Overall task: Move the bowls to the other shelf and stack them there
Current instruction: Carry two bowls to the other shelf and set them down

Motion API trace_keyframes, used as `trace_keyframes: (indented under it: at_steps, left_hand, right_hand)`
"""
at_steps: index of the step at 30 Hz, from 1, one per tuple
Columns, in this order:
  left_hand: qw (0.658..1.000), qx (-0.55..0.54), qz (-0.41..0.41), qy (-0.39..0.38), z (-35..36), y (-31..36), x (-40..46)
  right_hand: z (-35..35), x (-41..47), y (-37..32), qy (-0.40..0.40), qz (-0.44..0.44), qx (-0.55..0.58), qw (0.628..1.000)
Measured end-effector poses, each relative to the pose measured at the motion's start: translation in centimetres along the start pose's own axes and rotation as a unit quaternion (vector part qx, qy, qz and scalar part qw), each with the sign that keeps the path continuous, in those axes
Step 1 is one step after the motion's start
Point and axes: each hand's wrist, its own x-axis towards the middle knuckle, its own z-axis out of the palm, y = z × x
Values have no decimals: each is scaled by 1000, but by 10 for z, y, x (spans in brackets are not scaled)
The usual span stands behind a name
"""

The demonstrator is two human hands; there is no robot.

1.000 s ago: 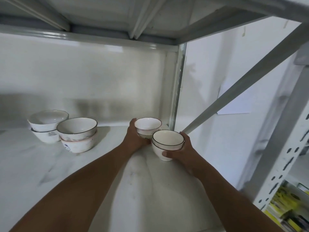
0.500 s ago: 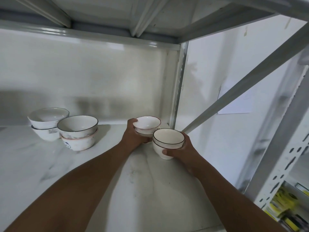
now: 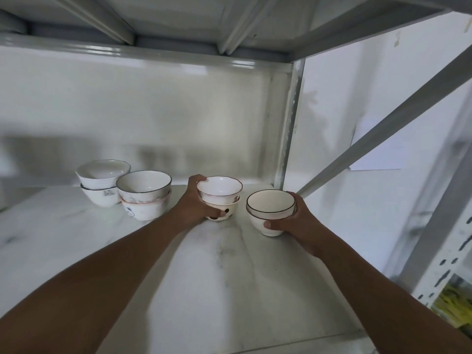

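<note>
My left hand [image 3: 195,204] grips a pair of nested white bowls with a red rim [image 3: 220,194], resting on the white marbled shelf [image 3: 217,277]. My right hand [image 3: 297,221] holds a second nested pair with a black rim [image 3: 270,204], just right of the first and closer to me. Two more stacks stand at the left: a black-rimmed bowl on a pink-rimmed one [image 3: 144,192], and a plain white pair [image 3: 102,181] behind it.
A metal upright [image 3: 290,123] stands at the shelf's back right corner, with a diagonal brace [image 3: 383,123] running up to the right. Another shelf [image 3: 178,21] sits low overhead. A perforated post [image 3: 444,256] and yellow items [image 3: 454,305] are at the lower right.
The two held stacks have drawn apart: the left one shifted left toward the other stacks, and the right one stayed near the corner. The view has swung right.
</note>
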Motion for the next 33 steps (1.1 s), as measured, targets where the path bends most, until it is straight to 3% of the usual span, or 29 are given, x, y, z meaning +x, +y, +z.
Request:
trace_keyframes:
  at_steps: [10, 19, 33]
  left_hand:
    - [999, -37, -14, 9, -4, 5, -11]
    - [976, -210, -52, 15, 3, -2, -17]
    - [952, -303, -30, 23, 8, 10, -33]
  right_hand:
    - [6, -9, -18, -18, 32, 57, 998]
    - [9, -13, -13, 2, 33, 72, 997]
    - [25, -22, -6, 57, -26, 137, 989]
